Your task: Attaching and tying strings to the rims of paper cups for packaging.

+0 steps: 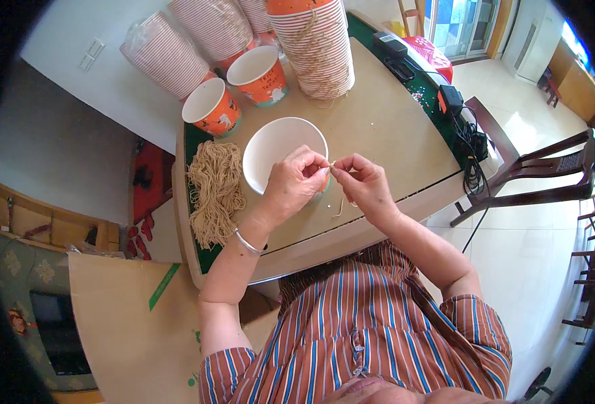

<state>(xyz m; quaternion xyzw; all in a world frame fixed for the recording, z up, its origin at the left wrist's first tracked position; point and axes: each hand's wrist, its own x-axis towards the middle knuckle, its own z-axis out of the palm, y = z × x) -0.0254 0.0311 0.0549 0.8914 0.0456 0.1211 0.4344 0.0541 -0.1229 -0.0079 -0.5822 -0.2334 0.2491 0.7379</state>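
My left hand (296, 176) and my right hand (365, 183) meet fingertip to fingertip over the near right rim of a large white-lined paper bucket (270, 145). Both are pinched on a thin beige cord (341, 207), whose loose end dangles below my right hand. Where the cord passes between the fingertips is too small to make out fully. A thick bundle of the same beige cord (215, 192) lies on the table to the left of the bucket. Only a sliver of the bucket's coloured outer wall shows under my hands.
Two orange printed paper buckets (220, 116) (265, 84) stand behind. Tall stacks of nested buckets (314, 50) rise at the back, some in clear plastic (166, 57). Power adapters (390, 44) and black cables (472, 145) lie along the right edge. A wooden chair (553, 168) stands to the right.
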